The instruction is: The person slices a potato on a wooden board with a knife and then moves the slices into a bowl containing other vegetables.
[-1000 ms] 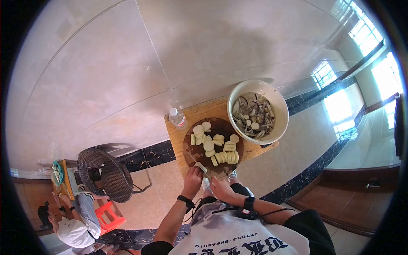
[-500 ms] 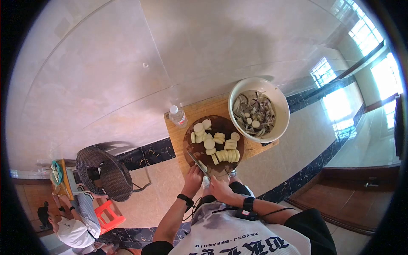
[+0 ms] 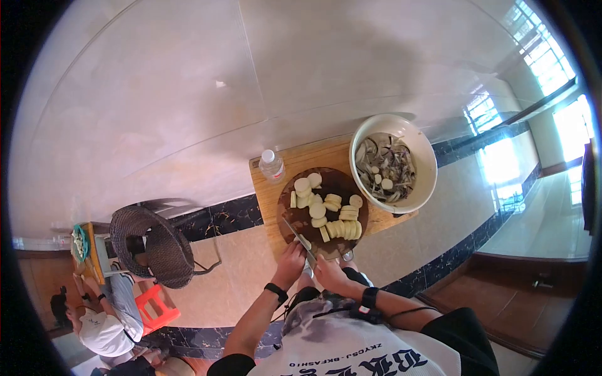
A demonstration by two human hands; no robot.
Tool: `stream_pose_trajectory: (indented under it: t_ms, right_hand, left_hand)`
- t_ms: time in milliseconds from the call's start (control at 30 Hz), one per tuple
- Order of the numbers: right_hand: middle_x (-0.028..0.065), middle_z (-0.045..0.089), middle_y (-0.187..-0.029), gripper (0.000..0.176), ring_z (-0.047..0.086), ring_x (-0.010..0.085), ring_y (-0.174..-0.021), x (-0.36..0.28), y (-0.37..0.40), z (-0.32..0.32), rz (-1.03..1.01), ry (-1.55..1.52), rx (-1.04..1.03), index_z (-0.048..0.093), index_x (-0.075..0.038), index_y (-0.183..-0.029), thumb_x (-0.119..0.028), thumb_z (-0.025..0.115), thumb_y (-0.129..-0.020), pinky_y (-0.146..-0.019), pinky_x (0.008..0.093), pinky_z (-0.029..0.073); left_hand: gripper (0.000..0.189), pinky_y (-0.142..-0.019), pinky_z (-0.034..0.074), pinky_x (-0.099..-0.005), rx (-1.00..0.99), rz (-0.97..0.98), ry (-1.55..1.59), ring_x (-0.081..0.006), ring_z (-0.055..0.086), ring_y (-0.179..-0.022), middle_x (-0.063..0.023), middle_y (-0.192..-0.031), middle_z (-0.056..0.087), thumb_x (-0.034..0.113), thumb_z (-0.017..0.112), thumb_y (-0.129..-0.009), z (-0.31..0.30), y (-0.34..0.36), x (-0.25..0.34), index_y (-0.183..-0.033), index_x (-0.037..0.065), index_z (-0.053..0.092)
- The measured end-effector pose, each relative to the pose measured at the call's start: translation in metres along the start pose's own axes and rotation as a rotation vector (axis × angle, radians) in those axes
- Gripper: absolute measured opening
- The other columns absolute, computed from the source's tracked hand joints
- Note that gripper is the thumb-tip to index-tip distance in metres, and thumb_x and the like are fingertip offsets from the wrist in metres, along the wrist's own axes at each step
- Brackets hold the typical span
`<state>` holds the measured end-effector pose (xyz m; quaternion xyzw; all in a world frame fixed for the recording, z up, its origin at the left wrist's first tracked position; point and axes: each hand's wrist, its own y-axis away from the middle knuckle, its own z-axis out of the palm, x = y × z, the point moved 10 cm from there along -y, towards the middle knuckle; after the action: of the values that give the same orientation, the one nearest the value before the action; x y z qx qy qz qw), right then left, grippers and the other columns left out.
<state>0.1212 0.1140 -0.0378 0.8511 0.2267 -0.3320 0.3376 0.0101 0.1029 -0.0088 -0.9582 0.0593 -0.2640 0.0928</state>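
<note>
A round brown cutting board (image 3: 338, 182) carries several thick, pale, round vegetable slices (image 3: 342, 229), some stacked and some in a row. At its near edge, my right hand (image 3: 332, 276) grips the handle of a kitchen knife (image 3: 295, 232), whose blade slants up and left over the board. My left hand (image 3: 290, 263) is beside the blade, fingers drawn together near a small pale piece (image 3: 305, 242). Whether the fingers hold that piece is hidden.
The board rests on a wooden table (image 3: 266, 194) against a tiled wall. A plastic bottle (image 3: 272, 167) stands at its back left, a white basin (image 3: 428, 169) of cut vegetables at its right. Further left are a wicker chair (image 3: 172, 260), a red stool (image 3: 153, 310) and a seated person (image 3: 103, 332).
The whole scene has shifted slightly right in view as the camera turned. Both hands and the knife stay at nearly the same place on the board.
</note>
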Motion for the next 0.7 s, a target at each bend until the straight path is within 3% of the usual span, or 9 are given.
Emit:
stream_pose_trajectory:
  t_ms: [100, 400, 700]
  right_hand:
    - [0.0339, 0.063, -0.082, 0.026, 0.061, 0.0562, -0.085, 0.004, -0.006, 0.002, -0.024, -0.010, 0.020, 0.047, 0.002, -0.109, -0.013, 0.059, -0.091, -0.076, 0.0649, 0.043]
    - [0.0337, 0.061, -0.072, 0.027, 0.060, 0.0568, -0.072, 0.006, -0.004, -0.012, -0.064, 0.004, 0.041, 0.046, 0.001, -0.111, -0.018, 0.057, -0.095, -0.063, 0.0635, 0.046]
    - [0.0345, 0.062, -0.076, 0.026, 0.061, 0.0561, -0.076, -0.001, 0.005, -0.045, 0.010, -0.052, 0.136, 0.050, 0.003, -0.108, -0.021, 0.055, -0.096, -0.067, 0.0629, 0.046]
  left_hand:
    - [0.031, -0.101, 0.051, -0.0433, 0.005, 0.021, -0.044, -0.0358, 0.060, -0.116, -0.0184, -0.116, 0.065, 0.010, 0.060, -0.083, 0.001, 0.002, 0.001, -0.108, -0.005, 0.069]
    - [0.027, -0.102, 0.050, -0.0432, 0.026, 0.001, -0.043, -0.0337, 0.060, -0.116, -0.0169, -0.117, 0.064, 0.009, 0.060, -0.085, -0.004, 0.001, 0.000, -0.106, -0.005, 0.069]
    - [0.031, -0.104, 0.048, -0.0436, 0.043, 0.009, -0.082, -0.0335, 0.059, -0.118, -0.0154, -0.117, 0.066, 0.010, 0.064, -0.081, 0.001, -0.009, 0.006, -0.108, -0.002, 0.070]
